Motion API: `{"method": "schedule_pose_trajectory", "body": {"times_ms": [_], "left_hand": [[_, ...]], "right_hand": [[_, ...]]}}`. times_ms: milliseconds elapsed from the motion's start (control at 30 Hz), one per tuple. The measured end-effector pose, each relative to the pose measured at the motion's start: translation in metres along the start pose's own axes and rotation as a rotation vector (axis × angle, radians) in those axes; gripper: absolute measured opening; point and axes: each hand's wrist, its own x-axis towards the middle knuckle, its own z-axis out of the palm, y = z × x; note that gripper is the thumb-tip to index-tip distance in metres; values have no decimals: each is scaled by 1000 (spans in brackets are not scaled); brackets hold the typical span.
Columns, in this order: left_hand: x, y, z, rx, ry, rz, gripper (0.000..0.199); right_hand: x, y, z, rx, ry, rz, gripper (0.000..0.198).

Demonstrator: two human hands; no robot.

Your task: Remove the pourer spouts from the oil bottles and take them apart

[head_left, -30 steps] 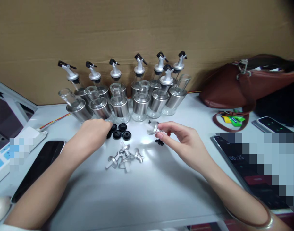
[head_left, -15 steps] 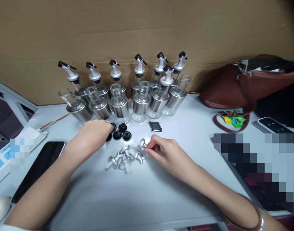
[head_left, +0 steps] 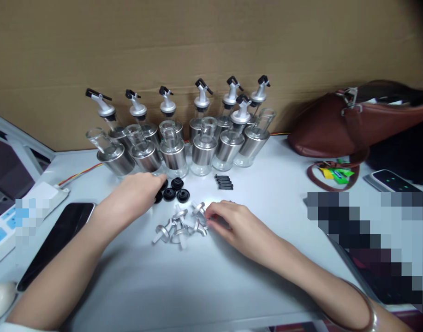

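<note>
My left hand (head_left: pixel 137 191) hovers palm down at the left of several black rubber stoppers (head_left: pixel 169 194). Its fingers curl downward and closed, mostly hidden behind the hand; what they hold, if anything, I cannot make out. My right hand (head_left: pixel 237 223) pinches a silver pourer spout (head_left: pixel 199 209) by its narrow end, between thumb and fingertips. The spout is low at the upper right of a small heap of similar spouts (head_left: pixel 180 235) with clear tubes. A row of small black levers (head_left: pixel 225 182) lies beyond the right hand.
Glass bottles with metal sleeves (head_left: pixel 172 153) stand in two rows before a cardboard wall (head_left: pixel 183 37); several carry pourers. A phone (head_left: pixel 57 244), power strip (head_left: pixel 27 212) and white mouse (head_left: pixel 2 302) are at left. A brown handbag (head_left: pixel 336 124) sits at right.
My right hand has shifted slightly left and down with the spout, bringing it closer to the heap. My left hand has stayed almost where it was beside the stoppers.
</note>
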Motion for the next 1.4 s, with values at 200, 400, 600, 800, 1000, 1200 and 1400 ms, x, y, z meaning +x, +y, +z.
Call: {"method": "schedule_pose_trajectory", "body": {"times_ms": [200,400,600,800,1000,1200,1400], "left_hand": [[2,4,1,-16,-14,-12,17],[-5,6,1,18,-5,-58,19],[-27,19,2,-233,-99,108,34],[-21,44,2,-299,-279,110,74],[-20,51,5,-295,-329,169,66],[-20,43,5,-295,-291,164,62],[-20,44,-2,-276,-263,137,66]], "right_hand": [[-1,0,0,14,-25,-117,17],[-1,-1,0,3,-43,-189,13],[-1,-5,-2,-1,-67,-212,17],[-2,-6,-4,24,-104,-231,12],[-3,-8,-3,42,-133,-302,15],[-3,-8,-4,23,-118,-276,14],[-5,-7,-7,23,-102,-256,17]]}}
